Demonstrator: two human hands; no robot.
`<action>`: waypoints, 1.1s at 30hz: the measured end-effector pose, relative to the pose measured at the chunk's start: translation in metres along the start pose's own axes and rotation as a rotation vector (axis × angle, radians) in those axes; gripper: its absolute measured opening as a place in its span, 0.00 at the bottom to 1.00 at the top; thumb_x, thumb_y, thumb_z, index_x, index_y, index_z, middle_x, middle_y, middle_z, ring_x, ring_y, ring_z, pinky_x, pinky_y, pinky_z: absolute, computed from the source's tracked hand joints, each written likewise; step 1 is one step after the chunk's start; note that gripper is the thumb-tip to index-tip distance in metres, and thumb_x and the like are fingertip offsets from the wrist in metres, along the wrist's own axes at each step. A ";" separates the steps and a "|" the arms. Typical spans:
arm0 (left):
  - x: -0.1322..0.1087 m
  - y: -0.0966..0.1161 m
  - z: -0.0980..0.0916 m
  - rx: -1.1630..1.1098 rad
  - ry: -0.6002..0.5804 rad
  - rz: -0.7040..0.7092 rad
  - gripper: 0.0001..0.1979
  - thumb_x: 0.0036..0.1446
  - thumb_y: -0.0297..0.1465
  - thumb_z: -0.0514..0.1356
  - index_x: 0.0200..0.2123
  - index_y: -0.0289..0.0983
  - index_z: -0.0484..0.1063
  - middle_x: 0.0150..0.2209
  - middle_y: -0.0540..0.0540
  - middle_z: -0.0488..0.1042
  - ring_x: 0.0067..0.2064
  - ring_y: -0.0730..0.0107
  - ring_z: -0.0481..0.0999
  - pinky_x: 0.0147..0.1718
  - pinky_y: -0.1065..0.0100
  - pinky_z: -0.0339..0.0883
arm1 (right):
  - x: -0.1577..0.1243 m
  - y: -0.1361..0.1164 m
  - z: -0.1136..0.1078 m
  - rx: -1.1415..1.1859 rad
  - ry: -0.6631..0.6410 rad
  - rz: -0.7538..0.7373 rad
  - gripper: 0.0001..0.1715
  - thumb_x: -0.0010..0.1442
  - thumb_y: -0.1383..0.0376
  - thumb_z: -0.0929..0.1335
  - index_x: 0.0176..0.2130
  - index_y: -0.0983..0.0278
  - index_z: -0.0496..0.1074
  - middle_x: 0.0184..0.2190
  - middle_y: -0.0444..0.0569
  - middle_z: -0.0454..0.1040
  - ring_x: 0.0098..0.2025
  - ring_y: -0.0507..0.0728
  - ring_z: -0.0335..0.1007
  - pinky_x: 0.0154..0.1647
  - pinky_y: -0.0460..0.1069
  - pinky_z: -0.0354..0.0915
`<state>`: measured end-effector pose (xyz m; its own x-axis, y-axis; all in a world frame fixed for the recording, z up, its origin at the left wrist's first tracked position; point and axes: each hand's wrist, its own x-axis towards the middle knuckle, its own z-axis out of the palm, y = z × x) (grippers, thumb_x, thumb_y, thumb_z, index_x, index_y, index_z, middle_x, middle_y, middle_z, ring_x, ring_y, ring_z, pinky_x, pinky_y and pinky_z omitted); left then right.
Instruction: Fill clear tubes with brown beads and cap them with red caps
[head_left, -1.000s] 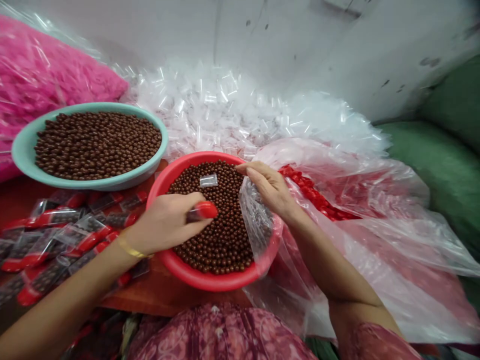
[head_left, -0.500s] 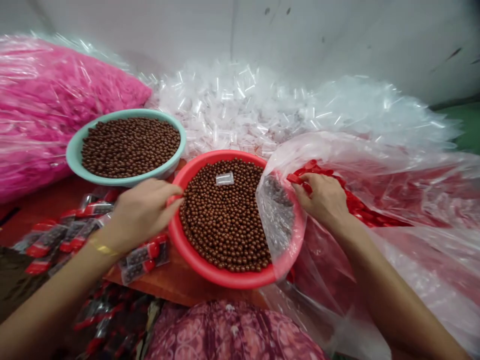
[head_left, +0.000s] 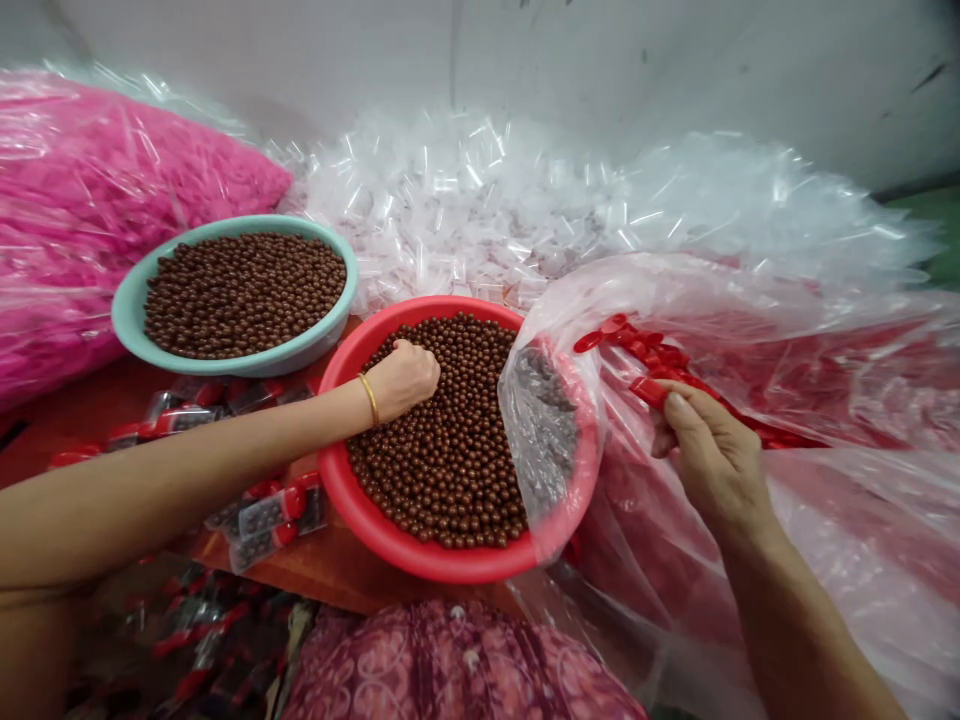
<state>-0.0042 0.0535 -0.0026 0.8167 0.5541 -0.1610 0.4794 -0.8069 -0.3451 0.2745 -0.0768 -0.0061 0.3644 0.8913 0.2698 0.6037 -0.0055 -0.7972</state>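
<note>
My left hand [head_left: 405, 376] is closed and lies on the brown balls [head_left: 450, 450] in the red bowl [head_left: 360, 500], where a small clear tube lay a moment ago; its fingers are curled under and hide what they hold. My right hand [head_left: 709, 462] is to the right of the bowl, at the mouth of a clear plastic bag [head_left: 750, 330] of red caps [head_left: 637, 345], and pinches one red cap [head_left: 651, 392] between thumb and fingers. A gold bangle circles my left wrist.
A teal bowl [head_left: 127, 310] of brown balls stands at the back left. Filled tubes with red caps [head_left: 277, 510] lie on the red tabletop to the left. Behind are a pile of clear tubes [head_left: 465, 210] and a pink bag [head_left: 90, 210]. My patterned lap [head_left: 465, 670] is below.
My left hand put down the filled tube on the left, then reached into the red bowl over the clear tube. My right hand went into the bag and drew back with a red cap.
</note>
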 end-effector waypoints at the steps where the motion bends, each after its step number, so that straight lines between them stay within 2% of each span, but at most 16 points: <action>1: 0.000 0.003 -0.001 0.025 0.005 0.025 0.16 0.58 0.19 0.44 0.35 0.25 0.72 0.32 0.31 0.73 0.35 0.53 0.75 0.29 0.59 0.62 | 0.000 -0.001 0.002 0.047 -0.002 0.048 0.19 0.59 0.50 0.62 0.36 0.62 0.70 0.20 0.41 0.62 0.18 0.50 0.58 0.19 0.47 0.58; 3: 0.004 0.011 0.001 0.004 -0.004 0.079 0.17 0.59 0.20 0.44 0.35 0.26 0.72 0.34 0.30 0.74 0.36 0.52 0.74 0.30 0.59 0.63 | -0.001 -0.003 0.006 0.118 -0.011 0.106 0.19 0.57 0.49 0.64 0.32 0.62 0.69 0.19 0.40 0.62 0.18 0.49 0.58 0.18 0.47 0.58; 5: 0.014 0.020 0.005 -0.125 -0.044 0.103 0.17 0.58 0.20 0.44 0.35 0.27 0.73 0.35 0.31 0.74 0.39 0.53 0.74 0.31 0.60 0.64 | -0.003 -0.004 0.008 0.157 -0.030 0.119 0.19 0.56 0.49 0.64 0.31 0.62 0.69 0.19 0.40 0.62 0.18 0.49 0.58 0.18 0.47 0.58; 9: 0.035 0.032 0.013 -0.581 -0.074 -0.033 0.12 0.54 0.18 0.50 0.33 0.30 0.73 0.37 0.35 0.75 0.42 0.59 0.75 0.38 0.63 0.67 | -0.006 -0.003 0.009 0.226 -0.057 0.148 0.18 0.57 0.49 0.65 0.31 0.62 0.69 0.19 0.40 0.62 0.18 0.49 0.58 0.17 0.46 0.58; 13: 0.041 0.030 0.013 -0.822 -0.065 -0.125 0.09 0.51 0.21 0.56 0.36 0.31 0.72 0.35 0.44 0.76 0.38 0.68 0.75 0.38 0.69 0.68 | -0.008 -0.002 0.008 0.337 -0.076 0.180 0.18 0.57 0.51 0.65 0.27 0.62 0.67 0.19 0.40 0.62 0.18 0.48 0.58 0.17 0.45 0.59; 16: 0.034 0.021 0.012 -1.347 -0.051 -0.227 0.10 0.49 0.22 0.58 0.38 0.31 0.68 0.32 0.50 0.74 0.33 0.75 0.73 0.34 0.73 0.67 | -0.008 -0.008 0.009 0.439 -0.116 0.207 0.16 0.56 0.51 0.66 0.28 0.61 0.66 0.19 0.39 0.62 0.17 0.48 0.57 0.16 0.45 0.59; 18: 0.025 0.015 0.011 -1.726 0.007 -0.288 0.11 0.46 0.21 0.59 0.36 0.31 0.67 0.30 0.52 0.73 0.32 0.78 0.72 0.34 0.74 0.66 | -0.007 -0.015 0.012 0.490 -0.169 0.225 0.15 0.56 0.52 0.66 0.30 0.61 0.67 0.21 0.39 0.63 0.17 0.48 0.57 0.15 0.45 0.59; 20: 0.014 0.011 0.009 -1.924 0.078 -0.302 0.12 0.44 0.19 0.61 0.35 0.32 0.67 0.31 0.53 0.72 0.33 0.79 0.72 0.38 0.74 0.65 | -0.007 -0.023 0.016 0.529 -0.238 0.232 0.14 0.55 0.53 0.67 0.33 0.61 0.67 0.23 0.40 0.65 0.17 0.47 0.58 0.15 0.44 0.58; 24: -0.007 0.012 0.005 -2.089 0.137 -0.278 0.14 0.45 0.21 0.62 0.37 0.32 0.68 0.34 0.50 0.74 0.37 0.78 0.72 0.45 0.69 0.65 | -0.004 -0.041 0.033 0.516 -0.352 0.185 0.16 0.55 0.53 0.67 0.37 0.62 0.68 0.24 0.39 0.65 0.16 0.45 0.55 0.14 0.43 0.57; 27: -0.015 0.017 0.003 -2.084 0.202 -0.179 0.15 0.46 0.23 0.63 0.40 0.33 0.68 0.38 0.47 0.74 0.40 0.74 0.72 0.48 0.65 0.64 | 0.002 -0.054 0.051 0.416 -0.382 0.071 0.18 0.58 0.54 0.65 0.44 0.62 0.69 0.24 0.40 0.66 0.17 0.45 0.55 0.14 0.43 0.58; 29: -0.018 0.020 0.003 -2.045 0.251 -0.106 0.16 0.46 0.25 0.63 0.40 0.33 0.68 0.40 0.45 0.74 0.43 0.70 0.72 0.50 0.63 0.62 | 0.006 -0.063 0.064 0.341 -0.401 -0.034 0.19 0.60 0.55 0.63 0.47 0.62 0.70 0.26 0.42 0.69 0.19 0.46 0.60 0.16 0.43 0.61; 31: -0.019 0.022 0.004 -2.007 0.283 -0.042 0.17 0.46 0.27 0.63 0.41 0.33 0.68 0.42 0.44 0.74 0.45 0.67 0.71 0.52 0.61 0.61 | 0.010 -0.070 0.077 0.259 -0.415 -0.154 0.19 0.62 0.57 0.62 0.48 0.62 0.70 0.31 0.45 0.73 0.25 0.48 0.68 0.23 0.44 0.67; 33: -0.019 0.023 0.006 -1.956 0.306 0.001 0.16 0.47 0.29 0.63 0.41 0.33 0.69 0.42 0.44 0.73 0.45 0.65 0.71 0.52 0.60 0.60 | 0.013 -0.074 0.087 0.180 -0.424 -0.290 0.18 0.63 0.60 0.61 0.48 0.63 0.71 0.39 0.48 0.77 0.36 0.52 0.74 0.36 0.47 0.72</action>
<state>-0.0109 0.0253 -0.0132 0.7331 0.6783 0.0493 -0.0577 -0.0102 0.9983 0.1724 -0.0256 0.0095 -0.1396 0.9498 0.2801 0.4924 0.3120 -0.8125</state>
